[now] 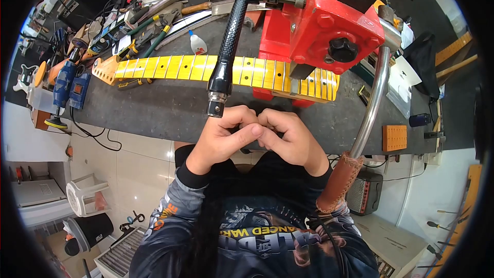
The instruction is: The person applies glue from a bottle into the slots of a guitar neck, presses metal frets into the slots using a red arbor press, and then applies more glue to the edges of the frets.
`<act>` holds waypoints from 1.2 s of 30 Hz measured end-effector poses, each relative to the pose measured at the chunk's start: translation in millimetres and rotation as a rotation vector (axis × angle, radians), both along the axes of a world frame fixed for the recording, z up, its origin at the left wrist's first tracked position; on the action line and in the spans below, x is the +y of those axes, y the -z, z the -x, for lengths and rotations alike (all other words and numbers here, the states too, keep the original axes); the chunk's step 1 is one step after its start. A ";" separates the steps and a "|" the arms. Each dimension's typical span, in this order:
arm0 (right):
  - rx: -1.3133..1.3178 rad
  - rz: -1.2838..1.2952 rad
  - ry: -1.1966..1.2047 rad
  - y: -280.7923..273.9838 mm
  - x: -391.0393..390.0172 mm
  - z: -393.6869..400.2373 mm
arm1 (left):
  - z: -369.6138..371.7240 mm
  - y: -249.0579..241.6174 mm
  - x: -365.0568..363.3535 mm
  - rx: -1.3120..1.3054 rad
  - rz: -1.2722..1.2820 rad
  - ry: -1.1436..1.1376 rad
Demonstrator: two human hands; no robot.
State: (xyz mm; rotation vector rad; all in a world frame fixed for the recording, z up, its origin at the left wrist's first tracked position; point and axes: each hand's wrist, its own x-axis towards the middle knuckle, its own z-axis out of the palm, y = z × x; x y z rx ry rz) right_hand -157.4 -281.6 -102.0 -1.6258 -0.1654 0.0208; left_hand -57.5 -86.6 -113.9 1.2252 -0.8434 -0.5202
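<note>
My left hand and my right hand meet at the near edge of the dark workbench. Their fingers are curled and the fingertips press together. Anything small between them is hidden. Just beyond the hands a yellow fretted guitar neck lies across the bench. Its right part passes under a red press. A black textured handle hangs from the press, its end just above my left hand. To the right of my right hand, a chrome lever with a leather grip curves down.
Pliers, cables and hand tools crowd the back left of the bench beside a small glue bottle. A blue power tool sits at the left end and an orange block at the right. On the floor are a white stool and a small amplifier.
</note>
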 end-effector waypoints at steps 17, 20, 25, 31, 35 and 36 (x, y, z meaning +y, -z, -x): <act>-0.015 0.057 -0.003 0.9 -0.1 -2.0 | -0.8 0.4 -0.9 0.015 -0.025 -0.030; -0.007 0.076 0.005 1.3 0.4 -1.9 | -1.4 -2.3 0.6 0.024 -0.036 -0.028; -0.002 0.090 0.005 -2.3 0.2 -1.8 | -0.5 -3.9 -1.3 0.019 -0.044 -0.033; 0.029 0.099 0.012 -4.5 1.8 -2.8 | -0.9 -4.3 -0.4 0.049 -0.063 -0.031; 0.024 0.112 0.023 -5.0 1.6 -2.3 | 0.1 -6.2 -2.7 0.060 -0.057 -0.036; 0.015 0.120 0.025 -4.8 1.9 -2.7 | 0.4 -7.0 -2.5 0.074 -0.062 -0.036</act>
